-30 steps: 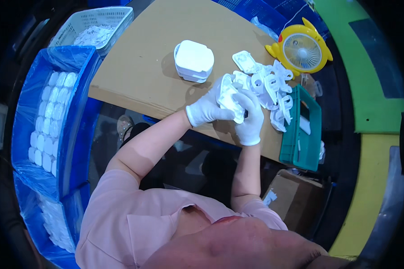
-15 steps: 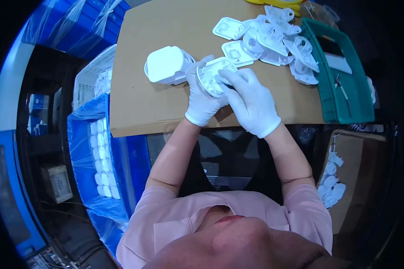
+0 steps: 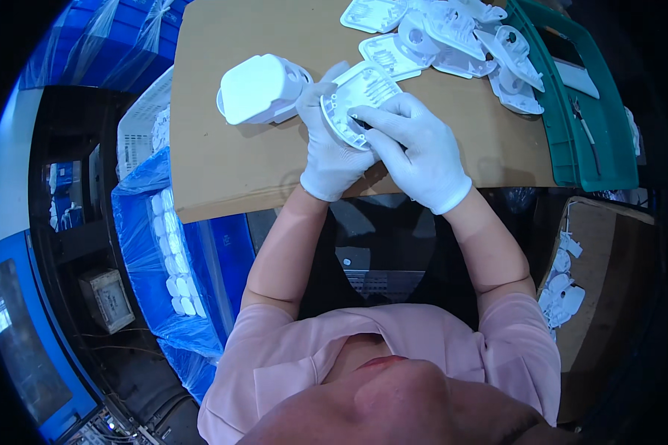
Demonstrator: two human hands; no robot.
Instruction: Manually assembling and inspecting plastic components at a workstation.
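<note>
My left hand [image 3: 328, 152], in a white glove, grips a white plastic cover [image 3: 375, 85] by its left and lower edges, its ribbed inner side turned up. My gloved right hand [image 3: 423, 148] is closed, thumb and forefinger pinched against the lower part of that cover. A small dark thing [image 3: 359, 122] shows at the right fingertips; its kind I cannot make out. Just left of my left hand, a stack of white rounded-square covers [image 3: 256, 93] lies on the cardboard-topped table [image 3: 230, 170].
A pile of loose white plastic parts [image 3: 453, 33] lies at the far right of the table. Beside it stands a green tray [image 3: 560, 141] with pliers [image 3: 585, 122]. Left are a white basket [image 3: 133, 141] and a blue lined crate [image 3: 137, 237]. A cardboard box [image 3: 608, 245] stands at lower right.
The view has shifted, so the table sits higher in the picture. The cover in my left hand has tilted slightly, and my right fingertips have moved to its lower part.
</note>
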